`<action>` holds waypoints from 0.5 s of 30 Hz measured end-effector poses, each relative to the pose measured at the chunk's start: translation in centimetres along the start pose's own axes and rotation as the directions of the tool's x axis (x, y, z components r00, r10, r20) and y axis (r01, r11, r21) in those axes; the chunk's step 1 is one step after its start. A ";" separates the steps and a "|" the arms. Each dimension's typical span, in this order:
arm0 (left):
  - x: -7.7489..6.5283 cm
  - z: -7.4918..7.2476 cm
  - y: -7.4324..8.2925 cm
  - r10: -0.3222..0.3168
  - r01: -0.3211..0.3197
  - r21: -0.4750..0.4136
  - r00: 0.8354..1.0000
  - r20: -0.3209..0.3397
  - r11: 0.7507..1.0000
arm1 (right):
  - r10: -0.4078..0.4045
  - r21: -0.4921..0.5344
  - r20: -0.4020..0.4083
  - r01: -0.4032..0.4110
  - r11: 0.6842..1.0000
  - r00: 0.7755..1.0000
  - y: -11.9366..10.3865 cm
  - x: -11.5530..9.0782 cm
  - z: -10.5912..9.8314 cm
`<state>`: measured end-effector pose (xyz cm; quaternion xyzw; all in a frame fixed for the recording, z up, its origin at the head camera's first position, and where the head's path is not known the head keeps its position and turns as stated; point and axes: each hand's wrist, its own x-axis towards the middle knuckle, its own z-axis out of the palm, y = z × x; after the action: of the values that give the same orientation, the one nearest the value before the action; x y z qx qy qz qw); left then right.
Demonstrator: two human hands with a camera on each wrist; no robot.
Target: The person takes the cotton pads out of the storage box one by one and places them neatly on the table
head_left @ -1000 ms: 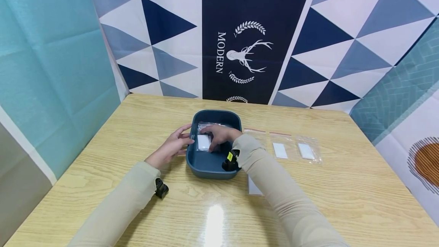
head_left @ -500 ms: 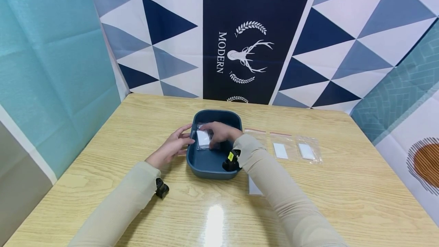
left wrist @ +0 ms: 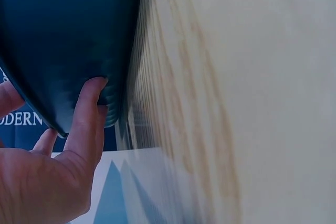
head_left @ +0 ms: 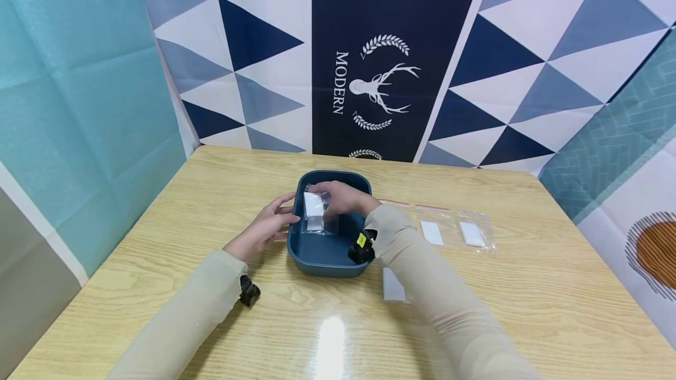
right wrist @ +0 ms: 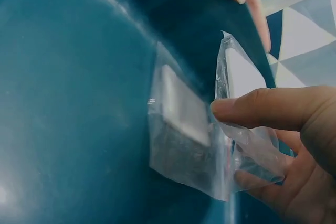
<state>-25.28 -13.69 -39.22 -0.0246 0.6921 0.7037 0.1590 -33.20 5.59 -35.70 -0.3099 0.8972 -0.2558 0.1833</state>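
Note:
A dark blue plastic bin [head_left: 327, 254] stands on the wooden table. My left hand [head_left: 264, 224] grips its left wall, the fingers on the outside [left wrist: 86, 108] and the thumb over the rim. Inside the bin my right hand [head_left: 343, 198] pinches a clear zip bag [right wrist: 244, 77] with a flat white piece in it, between thumb and fingers. The held bag is tilted up near the left wall. Another clear bag [right wrist: 184, 114], also with a white piece, lies below it on the bin's floor.
Right of the bin lie more zip bags: one with a white piece [head_left: 432, 232], another [head_left: 472, 233] farther right, and one [head_left: 396, 203] partly hidden by my right sleeve. A pale flat piece [head_left: 393, 285] lies nearer me beside that sleeve. Patterned cloth [head_left: 264, 98] hangs behind the table [head_left: 237, 175].
My right hand has lifted a zip bag slightly up off the stack in the bin, baring another bag underneath. The left hand has stayed on the bin's wall.

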 end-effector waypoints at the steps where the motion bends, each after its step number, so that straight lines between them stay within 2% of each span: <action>1: -0.1 0.1 0.0 0.002 -0.002 -0.004 1.000 0.004 1.000 | -0.009 -0.001 -0.009 0.009 1.000 1.000 -0.1 -0.2 -0.1; 8: -0.3 0.3 0.1 0.007 -0.007 -0.004 1.000 0.004 1.000 | -0.040 -0.002 -0.074 0.040 0.999 0.996 -0.7 -1.5 -0.8; 15: -0.2 0.3 0.0 0.011 -0.011 -0.010 1.000 0.004 1.000 | -0.030 0.033 -0.132 0.035 0.999 0.991 -1.0 -2.5 -1.3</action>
<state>-25.00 -13.46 -39.17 -0.0202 0.6884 0.7080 0.1563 -31.54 6.95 -33.63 -0.3038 0.8974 -0.2944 0.1252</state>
